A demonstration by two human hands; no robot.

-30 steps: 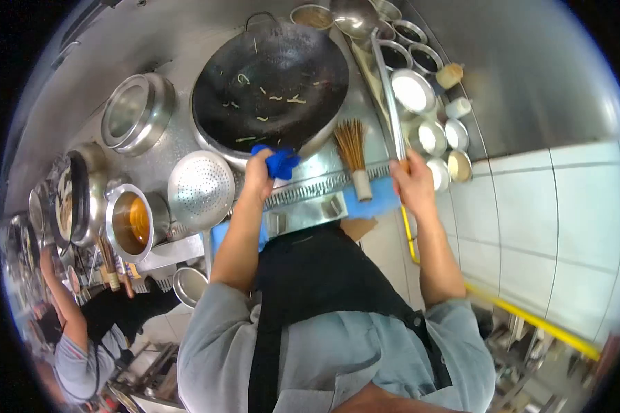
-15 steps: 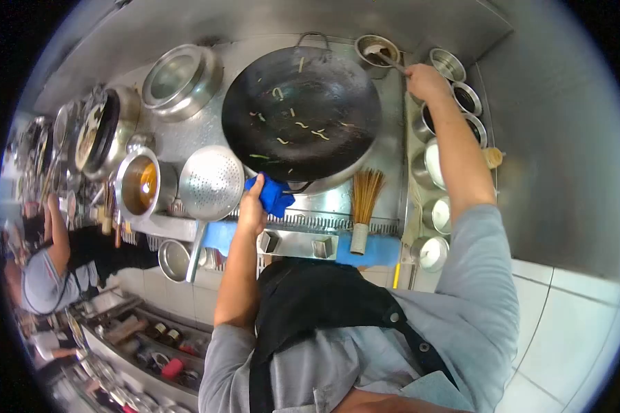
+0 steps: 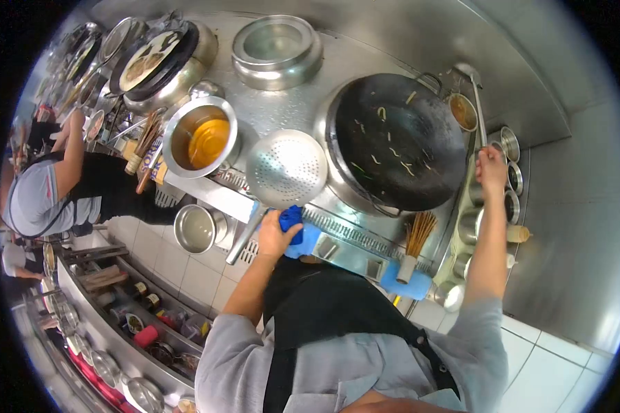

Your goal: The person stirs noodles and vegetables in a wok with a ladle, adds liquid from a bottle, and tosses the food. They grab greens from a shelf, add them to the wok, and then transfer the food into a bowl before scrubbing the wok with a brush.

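My left hand point(image 3: 276, 235) is closed on a blue cloth point(image 3: 293, 219) at the front edge of the steel stove, just below a perforated steel strainer point(image 3: 286, 168). My right hand point(image 3: 492, 169) grips the long handle of a steel ladle point(image 3: 477, 96) whose bowl reaches toward a small pot point(image 3: 463, 111) at the back right. Between my hands sits a large black wok point(image 3: 396, 141) with a few scraps of noodle and greens. A bamboo wok brush point(image 3: 415, 241) stands at the stove's front edge.
Several steel seasoning cups point(image 3: 510, 177) line the right side. A pot of orange oil point(image 3: 201, 136), a lidded steel pot point(image 3: 275, 43) and more woks point(image 3: 155, 58) lie to the left. Another person point(image 3: 55, 182) in grey works at far left above shelves of bottles point(image 3: 151, 330).
My left hand came off the wok's near handle and moved down to the stove's front edge with the cloth. My right hand keeps the ladle, now pointing to the back pot. The view swung left.
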